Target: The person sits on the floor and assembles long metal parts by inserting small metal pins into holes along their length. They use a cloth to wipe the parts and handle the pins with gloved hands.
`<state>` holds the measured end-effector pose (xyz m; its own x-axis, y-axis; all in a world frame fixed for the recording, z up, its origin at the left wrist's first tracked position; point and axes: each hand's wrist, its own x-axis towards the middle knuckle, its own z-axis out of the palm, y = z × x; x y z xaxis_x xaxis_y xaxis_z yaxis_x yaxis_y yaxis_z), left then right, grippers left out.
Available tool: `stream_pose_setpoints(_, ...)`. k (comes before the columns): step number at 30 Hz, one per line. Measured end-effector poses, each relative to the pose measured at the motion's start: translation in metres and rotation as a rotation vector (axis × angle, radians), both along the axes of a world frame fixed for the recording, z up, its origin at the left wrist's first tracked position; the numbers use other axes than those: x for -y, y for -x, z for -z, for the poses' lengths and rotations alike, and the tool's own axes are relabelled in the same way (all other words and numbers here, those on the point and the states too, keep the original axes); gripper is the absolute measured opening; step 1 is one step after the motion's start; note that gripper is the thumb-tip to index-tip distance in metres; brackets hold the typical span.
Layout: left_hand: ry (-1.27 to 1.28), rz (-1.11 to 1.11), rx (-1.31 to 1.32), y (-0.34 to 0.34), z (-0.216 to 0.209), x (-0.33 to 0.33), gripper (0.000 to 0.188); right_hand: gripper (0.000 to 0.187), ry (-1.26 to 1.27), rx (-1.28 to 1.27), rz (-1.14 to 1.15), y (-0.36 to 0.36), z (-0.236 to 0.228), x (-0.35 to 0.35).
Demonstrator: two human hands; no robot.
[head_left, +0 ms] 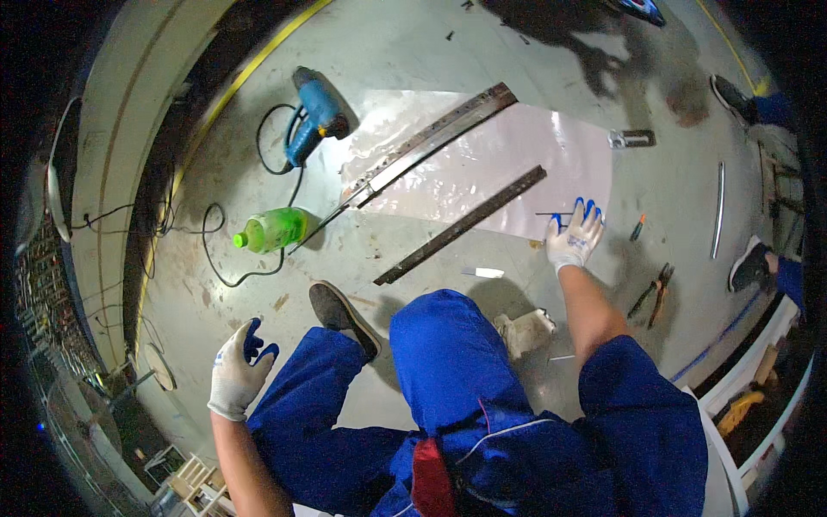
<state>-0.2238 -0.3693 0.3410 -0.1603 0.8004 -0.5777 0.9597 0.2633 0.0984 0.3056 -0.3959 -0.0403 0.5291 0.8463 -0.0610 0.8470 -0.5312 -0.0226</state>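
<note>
Down on the concrete floor (413,52), the person crouches in blue work trousers, with one dark shoe (343,317) planted ahead of the bent knee. The right hand (575,237), in a white glove with blue fingertips, rests at the near right edge of a pale shiny metal sheet (482,168) lying flat on the floor; its fingers (591,210) are spread and seem to pinch a thin blue pen (551,215) against the sheet, though the grip itself is too small to make out clearly. The left hand (239,369), gloved the same way, hangs in the air well to the left of the sheet, fingers loosely curled and holding nothing. Two long rusty metal bars lie slantwise on the sheet: the upper bar (435,138) crosses its far left corner, and the lower bar (461,226) runs past its near edge onto the floor. A blue power drill (312,116) with a black cord lies left of the sheet, and a green plastic bottle (274,230) lies on its side nearer the person. Pliers (655,291) lie on the floor to the right of the right hand, with a small orange and green marker (637,228) near them. Another person's shoe (749,267) shows at the right rim.
</note>
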Motion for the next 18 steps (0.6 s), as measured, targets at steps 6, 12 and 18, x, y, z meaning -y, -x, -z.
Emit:
stream_pose_setpoints(6, -0.035, -0.048, 0.033, 0.019, -0.003, 0.011, 0.062, 0.081, -0.016, 0.024, -0.022, -0.003, 0.008, 0.003)
stream_pose_setpoints(12, -0.030, -0.035, 0.002, 0.013, -0.008, 0.012, 0.060, 0.075, -0.090, 0.035, -0.063, -0.001, 0.005, 0.005)
stream_pose_setpoints(18, 0.099, 0.357, 0.048, -0.010, 0.055, -0.027, 0.052, 0.077, -0.112, 0.047, -0.063, -0.006, 0.009, 0.005)
